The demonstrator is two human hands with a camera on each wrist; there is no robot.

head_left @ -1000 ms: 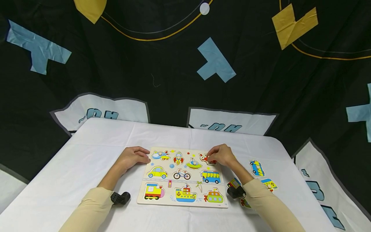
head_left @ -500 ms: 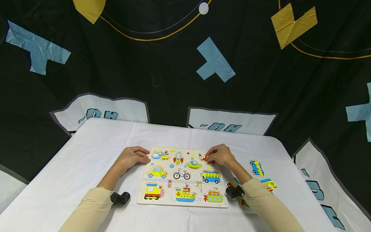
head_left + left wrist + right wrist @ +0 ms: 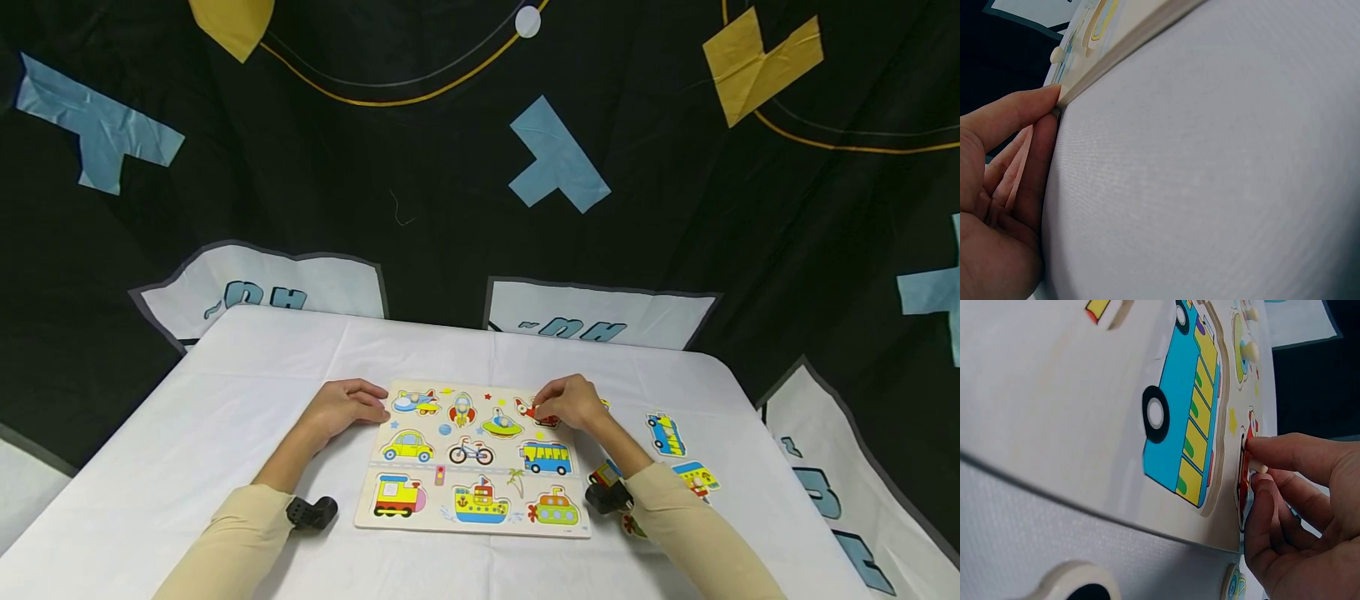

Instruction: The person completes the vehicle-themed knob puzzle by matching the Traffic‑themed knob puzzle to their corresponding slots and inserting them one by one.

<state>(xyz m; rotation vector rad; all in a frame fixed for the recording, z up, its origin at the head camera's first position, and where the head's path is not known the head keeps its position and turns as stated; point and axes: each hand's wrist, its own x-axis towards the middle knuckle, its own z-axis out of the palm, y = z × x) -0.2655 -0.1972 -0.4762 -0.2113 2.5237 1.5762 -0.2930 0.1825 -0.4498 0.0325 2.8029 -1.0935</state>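
My left hand (image 3: 337, 410) rests its fingertips against the left edge of a wooden puzzle board (image 3: 435, 521) near the far corner. In the left wrist view, the thumb (image 3: 1022, 109) touches the board's edge. My right hand (image 3: 573, 402) pinches the pale knob (image 3: 1259, 466) of a red helicopter piece (image 3: 523, 407) at the board's far right corner. The helicopter lies at its matching outline; whether it sits fully flat is hidden by the fingers. Knobbed plane (image 3: 408, 402), rocket (image 3: 462, 410) and flying saucer (image 3: 501, 423) pieces sit along the same far row.
Several loose pieces lie right of the board: a blue vehicle (image 3: 665, 435), a yellow-and-blue piece (image 3: 697, 477), a train-like piece (image 3: 604, 473) and one partly under the right sleeve (image 3: 632, 525). White cloth (image 3: 420, 350) covers the table; a black curtain (image 3: 450, 208) hangs behind.
Both hands hold nearly the same place throughout. The right hand's fingers stay on the helicopter with only a slight shift, and the board has not moved.
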